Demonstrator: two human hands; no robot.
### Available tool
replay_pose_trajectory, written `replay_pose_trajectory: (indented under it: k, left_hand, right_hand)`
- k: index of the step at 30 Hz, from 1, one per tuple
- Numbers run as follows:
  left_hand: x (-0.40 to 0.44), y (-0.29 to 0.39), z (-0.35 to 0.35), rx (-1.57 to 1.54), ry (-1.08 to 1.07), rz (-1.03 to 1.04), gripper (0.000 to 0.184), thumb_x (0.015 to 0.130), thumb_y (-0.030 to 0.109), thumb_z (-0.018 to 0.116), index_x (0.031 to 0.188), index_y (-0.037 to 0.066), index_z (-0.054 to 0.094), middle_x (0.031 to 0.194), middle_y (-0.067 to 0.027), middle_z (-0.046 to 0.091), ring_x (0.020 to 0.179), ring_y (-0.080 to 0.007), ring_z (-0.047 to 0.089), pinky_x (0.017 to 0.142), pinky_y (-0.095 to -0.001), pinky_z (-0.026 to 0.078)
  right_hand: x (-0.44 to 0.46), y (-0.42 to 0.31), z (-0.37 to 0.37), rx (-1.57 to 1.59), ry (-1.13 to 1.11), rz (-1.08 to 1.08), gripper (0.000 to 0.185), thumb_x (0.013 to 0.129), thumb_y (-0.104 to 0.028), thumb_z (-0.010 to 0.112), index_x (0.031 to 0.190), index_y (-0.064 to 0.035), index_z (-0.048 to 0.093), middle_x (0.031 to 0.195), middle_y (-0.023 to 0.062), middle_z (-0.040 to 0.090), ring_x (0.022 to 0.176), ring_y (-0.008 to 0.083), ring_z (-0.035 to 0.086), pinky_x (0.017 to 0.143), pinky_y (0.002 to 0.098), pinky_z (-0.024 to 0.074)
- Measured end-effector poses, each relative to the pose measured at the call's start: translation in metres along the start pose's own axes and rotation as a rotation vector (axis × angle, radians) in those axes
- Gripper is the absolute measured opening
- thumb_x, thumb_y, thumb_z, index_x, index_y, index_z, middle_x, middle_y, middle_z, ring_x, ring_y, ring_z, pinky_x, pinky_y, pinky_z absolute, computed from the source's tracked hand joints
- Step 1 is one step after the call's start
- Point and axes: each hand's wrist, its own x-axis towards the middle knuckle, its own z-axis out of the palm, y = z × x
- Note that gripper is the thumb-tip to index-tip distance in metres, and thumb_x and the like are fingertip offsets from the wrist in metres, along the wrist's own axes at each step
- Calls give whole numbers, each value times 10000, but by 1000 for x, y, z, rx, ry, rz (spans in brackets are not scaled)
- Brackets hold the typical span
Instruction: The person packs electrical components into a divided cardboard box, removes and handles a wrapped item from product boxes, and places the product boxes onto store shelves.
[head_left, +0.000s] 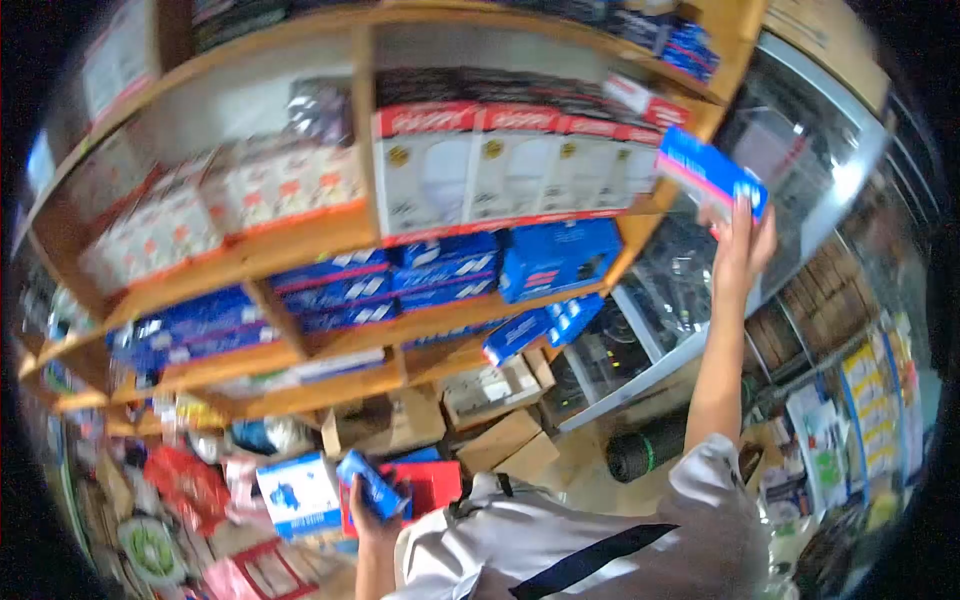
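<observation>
My right hand [742, 250] is raised on an outstretched arm beside the shelf's right end. Its fingers grip one end of a long blue box [705, 168] with a pink stripe, tilted and slightly blurred. Low at my waist, my left hand [372, 522] is closed around a small blue box [372, 482]. Just behind that one are a red box [436, 486] and a white-and-blue carton [298, 494] with a picture on it.
A wooden shelf [325, 250] holds red-and-white boxes [430, 170], orange-and-white boxes [285, 190] and blue boxes [560, 258]. A glass cabinet [690, 290] stands at the right. Open cardboard cartons [385, 425], a dark roll [645, 450] and a red bag [185, 485] lie below.
</observation>
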Motion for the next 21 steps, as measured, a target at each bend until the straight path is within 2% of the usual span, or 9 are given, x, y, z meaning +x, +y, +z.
replay_pose_trajectory:
  k: [3, 5, 7, 8, 9, 13, 14, 16, 21]
  left_hand:
    - [1, 1, 1, -17, 55, 39, 337, 982, 442, 631, 1153, 154, 671, 1017, -64, 733, 924, -260, 713, 816, -466, 572]
    - [12, -1, -4, -26, 114, 73, 333, 965, 443, 649, 1098, 138, 673, 984, -65, 732, 911, -285, 717, 809, -491, 583]
    - [19, -2, 5, -5, 106, 83, 336, 964, 441, 650, 1106, 137, 669, 983, -63, 731, 911, -286, 716, 803, -487, 586]
    - [21, -3, 7, 12, 102, 89, 339, 963, 440, 652, 1114, 137, 665, 982, -61, 731, 912, -288, 715, 798, -483, 589]
    - [24, -4, 8, 7, 105, 99, 339, 963, 440, 652, 1114, 137, 665, 982, -61, 731, 912, -288, 715, 798, -483, 589]
    - [34, -10, 20, 15, 97, 186, 335, 964, 437, 649, 1133, 148, 661, 996, -75, 733, 909, -298, 726, 776, -466, 601]
    - [30, -14, 20, -17, 167, 228, 335, 964, 438, 648, 1137, 150, 660, 1003, -88, 734, 902, -307, 730, 769, -466, 605]
    - [26, -14, 5, -27, 151, 162, 336, 967, 444, 638, 1147, 161, 662, 1019, -104, 739, 881, -306, 738, 743, -481, 612]
    - [25, -25, -18, 9, 150, 184, 443, 955, 494, 635, 1213, 134, 638, 1054, -106, 739, 934, -347, 726, 822, -524, 610]
  right_hand:
    - [90, -12, 14, -100, 161, -290, 198, 1010, -170, 676, 1094, -6, 602, 976, 62, 692, 754, 132, 693, 693, 283, 583]
    - [162, 9, 16, -107, 195, -408, 314, 959, -274, 753, 1048, -2, 624, 877, 61, 707, 755, 136, 698, 698, 305, 574]
    - [225, 28, 22, -460, 269, -490, 509, 863, -458, 818, 1031, -2, 666, 864, 131, 744, 827, 221, 738, 780, 395, 561]
    - [265, 53, 21, -661, 263, -574, 513, 899, -447, 788, 1099, 4, 650, 969, 139, 769, 800, 166, 753, 795, 321, 564]
    - [277, 55, 35, -624, 196, -493, 590, 872, -540, 773, 1124, -19, 658, 990, 170, 765, 903, 268, 760, 839, 387, 565]
    - [379, 146, 36, -1213, 192, -357, 769, 863, -681, 681, 1272, -30, 650, 1046, 238, 744, 1050, 428, 702, 919, 496, 536]
    - [392, 164, 32, -1074, 296, -417, 776, 880, -651, 684, 1328, -20, 625, 1047, 236, 745, 1023, 404, 715, 903, 480, 543]
    - [427, 178, 18, -978, 172, -292, 807, 860, -663, 709, 1303, 10, 654, 1087, 236, 744, 1023, 349, 719, 888, 448, 551]
    - [554, 295, -38, -219, 78, 109, 786, 837, -702, 708, 1286, -58, 704, 1195, 194, 735, 1167, 278, 690, 1093, 392, 459]
